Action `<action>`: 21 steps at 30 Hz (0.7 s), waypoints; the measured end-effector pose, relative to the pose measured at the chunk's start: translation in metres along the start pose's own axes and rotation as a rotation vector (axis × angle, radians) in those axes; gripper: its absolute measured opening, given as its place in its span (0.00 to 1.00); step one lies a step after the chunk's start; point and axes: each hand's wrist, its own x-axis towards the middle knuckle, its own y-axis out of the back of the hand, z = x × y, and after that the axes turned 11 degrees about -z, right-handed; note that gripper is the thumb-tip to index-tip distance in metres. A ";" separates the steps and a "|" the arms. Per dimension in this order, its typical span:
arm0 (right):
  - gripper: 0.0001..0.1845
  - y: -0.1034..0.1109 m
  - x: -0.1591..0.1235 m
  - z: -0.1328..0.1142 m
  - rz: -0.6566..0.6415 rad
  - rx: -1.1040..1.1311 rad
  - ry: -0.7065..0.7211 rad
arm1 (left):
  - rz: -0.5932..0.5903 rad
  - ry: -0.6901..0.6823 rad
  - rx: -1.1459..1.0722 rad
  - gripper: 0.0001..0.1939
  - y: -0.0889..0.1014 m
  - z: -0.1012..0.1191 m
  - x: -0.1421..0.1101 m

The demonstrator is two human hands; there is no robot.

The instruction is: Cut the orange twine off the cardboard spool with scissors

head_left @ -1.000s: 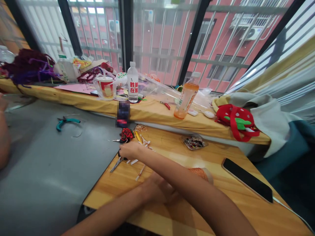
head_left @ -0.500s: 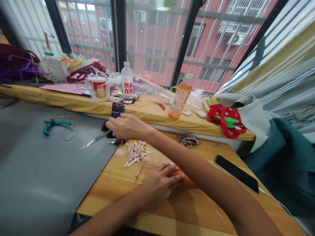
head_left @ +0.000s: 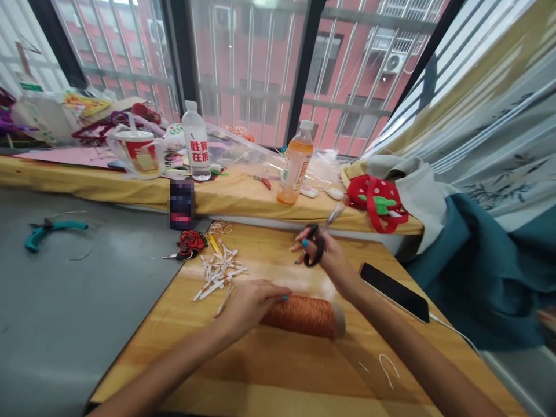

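My left hand (head_left: 254,301) lies over the left end of a spool of orange thread (head_left: 304,315), its fingers closed on the top. The spool rests on its side on the wooden table, and its grey core end shows at the right. Above and behind it, my right hand (head_left: 330,258) is closed on scissors (head_left: 320,250) by their black handles. The blades point up and away, towards the windowsill. To the left of my left hand is a pile of short white strips with orange ties (head_left: 222,272).
Teal pliers (head_left: 56,229) lie on the grey surface. A rose keychain (head_left: 191,243) sits by the table's edge. A phone (head_left: 395,292) with a white cable lies at right. Bottles, including an orange drink bottle (head_left: 296,168), a cup (head_left: 141,152) and a strawberry bag (head_left: 376,196) stand on the sill.
My right hand has swung from the far left to the right with the scissors, uncovering the spool. My left hand has shifted slightly left in view. The camera view has turned right.
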 end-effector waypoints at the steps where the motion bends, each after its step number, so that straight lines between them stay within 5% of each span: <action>1: 0.21 0.003 -0.010 0.014 0.051 0.004 -0.068 | -0.026 0.033 0.026 0.12 0.004 0.000 0.003; 4: 0.21 0.003 -0.037 0.044 0.189 0.003 -0.180 | -0.102 0.000 0.097 0.11 0.019 0.004 0.013; 8: 0.18 -0.005 -0.060 0.054 0.202 -0.192 -0.178 | -0.206 -0.152 0.195 0.11 0.047 0.014 0.019; 12: 0.15 -0.007 -0.060 0.053 0.074 -0.471 -0.151 | -0.420 -0.160 0.226 0.11 0.088 0.029 0.018; 15: 0.17 0.000 -0.052 0.053 0.001 -0.414 -0.141 | -0.639 -0.089 0.109 0.13 0.117 0.038 0.019; 21: 0.18 0.024 -0.042 0.041 -0.262 -0.448 -0.073 | -0.613 -0.027 0.130 0.12 0.144 0.049 0.034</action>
